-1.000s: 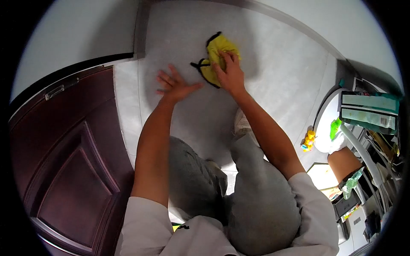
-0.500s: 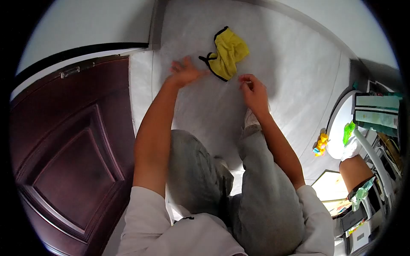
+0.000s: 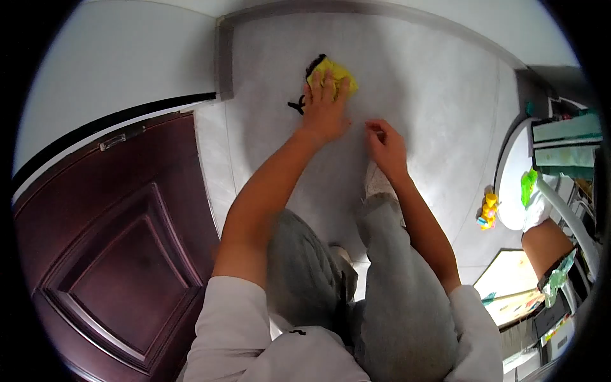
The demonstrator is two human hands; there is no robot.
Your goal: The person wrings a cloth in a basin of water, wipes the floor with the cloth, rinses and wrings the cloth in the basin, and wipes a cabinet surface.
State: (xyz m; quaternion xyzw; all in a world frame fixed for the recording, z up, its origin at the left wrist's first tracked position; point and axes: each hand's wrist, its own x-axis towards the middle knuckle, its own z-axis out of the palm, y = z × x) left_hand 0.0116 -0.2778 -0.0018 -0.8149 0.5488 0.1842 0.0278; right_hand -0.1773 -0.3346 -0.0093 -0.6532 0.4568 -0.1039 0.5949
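Note:
A yellow cloth with black edging lies crumpled on the grey floor in front of me. My left hand rests flat on top of it, fingers spread, hiding much of the cloth. A black loop sticks out from the cloth on the left of that hand. To the right and slightly nearer, my right hand hovers by my right shoe with its fingers curled in. Nothing shows in its grip, and it does not touch the cloth.
A dark red panelled door stands on the left. At right are a round white object, a small yellow toy, a brown box and cluttered shelving. A grey baseboard borders the floor ahead.
My left hand has moved right and forward from beside the cloth and now presses on it. The cloth looks more bunched under the palm. My right hand stays curled in nearly the same place.

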